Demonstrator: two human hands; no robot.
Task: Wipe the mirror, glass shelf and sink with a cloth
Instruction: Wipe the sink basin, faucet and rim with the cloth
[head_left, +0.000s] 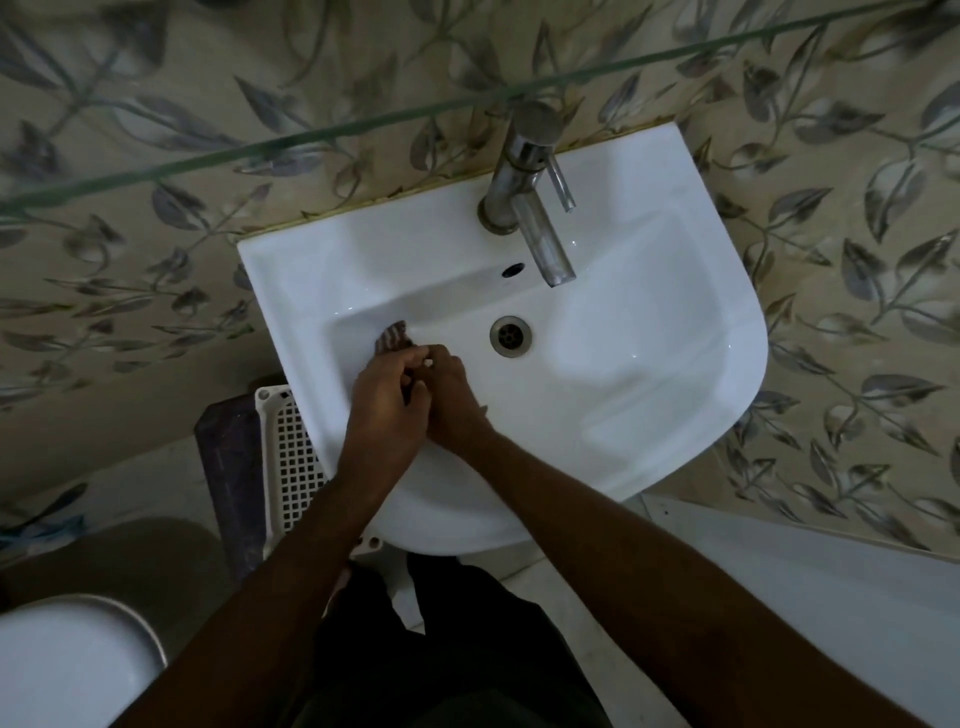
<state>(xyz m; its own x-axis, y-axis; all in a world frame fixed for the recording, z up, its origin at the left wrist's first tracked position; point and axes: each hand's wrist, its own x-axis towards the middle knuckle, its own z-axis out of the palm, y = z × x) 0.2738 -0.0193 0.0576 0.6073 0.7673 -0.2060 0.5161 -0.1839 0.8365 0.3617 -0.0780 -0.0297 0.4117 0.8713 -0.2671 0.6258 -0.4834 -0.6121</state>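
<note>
Patterned wall tile (156, 322), leaf motif, fills the frame from nine through three o'clock. Glass shelf (332, 130), its green edge running diagonally across the top, ten to one o'clock; no mirror in view. Sink (675, 364), white ceramic, centre frame, rim bare and glossy; tap (524, 171) at its twelve o'clock, drain (510, 336) at basin centre, overflow hole (513, 269) just above. Perforated white basket (291, 457) under the sink at eight o'clock; a pale rounded fixture (67, 665) at seven. Left hand (387, 400) and right hand (452, 400), pressed together in the basin at the drain's seven o'clock, fingers of both curled and clamped on the cloth (395, 335), whose striped end protrudes toward eleven o'clock. Step judged: bunching or wringing the cloth before wiping the sink. Recommended handling: squeeze firmly over the basin, refold to a flat pad, then sweep from rim down toward the drain, working round the tap base last.
</note>
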